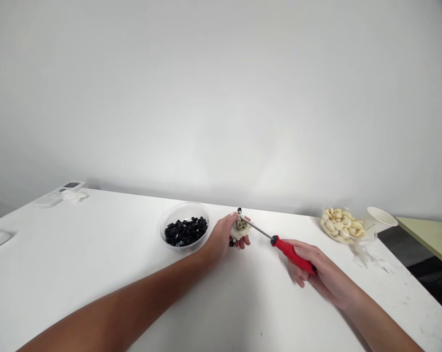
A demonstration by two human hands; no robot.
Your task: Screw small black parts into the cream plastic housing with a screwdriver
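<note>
My left hand (221,237) is closed around a small cream-coloured part with a round, speckled face (241,224). Small black pieces show at its upper and lower edges, but their kind is too small to make out. In my right hand (325,276) is a screwdriver (294,255) with a red handle. Its thin metal shaft slants up and left, and the tip meets or lies very near the top of the cream part. Left of my left hand stands a clear round bowl (162,232) of small black plastic pieces.
At the right, a clear container holds many pale, bean-shaped pieces (341,226). A white paper cup (382,218) and crumpled clear plastic (369,259) are beside it. A white remote control (61,193) and crumpled tissue (74,196) lie far left. The wall (221,122) rises behind the white table (96,244).
</note>
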